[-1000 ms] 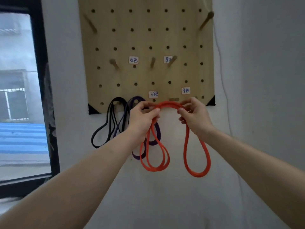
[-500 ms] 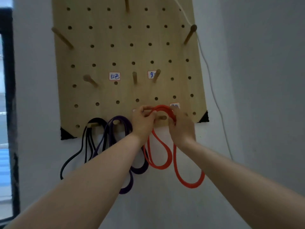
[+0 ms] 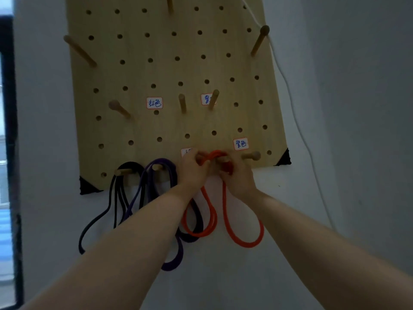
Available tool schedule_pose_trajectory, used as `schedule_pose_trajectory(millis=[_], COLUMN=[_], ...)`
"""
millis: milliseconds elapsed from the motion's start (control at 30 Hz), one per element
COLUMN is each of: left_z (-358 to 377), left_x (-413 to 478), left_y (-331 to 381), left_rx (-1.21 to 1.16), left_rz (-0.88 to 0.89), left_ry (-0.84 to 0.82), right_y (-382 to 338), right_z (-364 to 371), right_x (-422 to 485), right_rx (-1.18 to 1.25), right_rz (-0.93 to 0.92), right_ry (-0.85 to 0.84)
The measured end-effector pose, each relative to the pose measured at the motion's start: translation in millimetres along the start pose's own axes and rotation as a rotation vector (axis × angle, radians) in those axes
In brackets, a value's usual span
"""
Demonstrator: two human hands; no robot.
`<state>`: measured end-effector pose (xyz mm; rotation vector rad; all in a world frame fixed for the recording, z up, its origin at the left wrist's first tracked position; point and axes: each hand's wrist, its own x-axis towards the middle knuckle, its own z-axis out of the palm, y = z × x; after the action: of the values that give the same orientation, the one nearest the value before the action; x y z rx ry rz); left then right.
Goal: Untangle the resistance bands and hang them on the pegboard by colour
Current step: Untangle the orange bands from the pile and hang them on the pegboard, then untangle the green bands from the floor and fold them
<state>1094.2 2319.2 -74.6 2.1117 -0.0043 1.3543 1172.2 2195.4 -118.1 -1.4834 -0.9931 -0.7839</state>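
Reaching up from the bottom of view, both forearms converge on the board's lower edge. L hand (image 3: 192,170) pinches the top of the orange band (image 3: 244,243) btwn thumb and curled fingers. R hand (image 3: 237,179) has its fingers curled round the strands just beside it, knuckles nearly touching the L.

A sec ago the hands were apart, w/ the band's top stretched flat btwn them just below the board. Now they've risen and closed in, so the top bunches into a hump against the bottom row of holes, right where a peg showed half a sec ago. Fingers hide that peg now, so can't tell if the band is over it yet. Its loops hang free below the wrists, against the wall (image 3: 357,153).

Likely the hanging step is almost done; the band needs to seat before release.

Further left, purple band (image 3: 172,265) and black band (image 3: 96,220) hang on their own pegs, unchanged. An empty peg (image 3: 251,155) sits just right of R hand. Behind all is the pegboard (image 3: 134,70), w/ more bare pegs.
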Motion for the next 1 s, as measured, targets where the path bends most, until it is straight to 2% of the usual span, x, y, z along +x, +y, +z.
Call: schedule_pose_trajectory(millis=[133,267,367,533,600,800,1000], left_z=[-10.4,-30.9,-49.3,-89.6,-101.6,-111.6,-108.7], left_x=[-12.9,-35.6,-58.6,-132.6,-171.5,-308.8,-442.8], left_y=[-14.8,-17.0,-8.9,6.0,2.0,-46.4,-115.0], left_rx=[0.064,0.036,0.055,0.045,0.022,0.019,0.014], left_rz=[0.022,0.062,0.003,-0.040,-0.044,-0.201,-0.485], left_ry=[-0.139,-0.191,-0.253,-0.435,-0.502,-0.747,-0.830], right_y=[-2.2,-10.6,-28.5,-54.9,-56.4,-40.0,-11.0], right_z=[-12.8,-26.8,-39.1,-53.0,-55.1,-52.2,-50.1], right_x=[-6.9,-28.4,-55.5,-134.9,-177.0,-306.3,-412.4], right_rx=[-0.026,-0.148,-0.201,-0.196,-0.160,-0.177,-0.257], right_rz=[0.060,0.164,0.235,0.174,0.210,0.343,0.462], right_ry=[-0.146,-0.239,-0.223,-0.144,-0.168,-0.442,-0.755])
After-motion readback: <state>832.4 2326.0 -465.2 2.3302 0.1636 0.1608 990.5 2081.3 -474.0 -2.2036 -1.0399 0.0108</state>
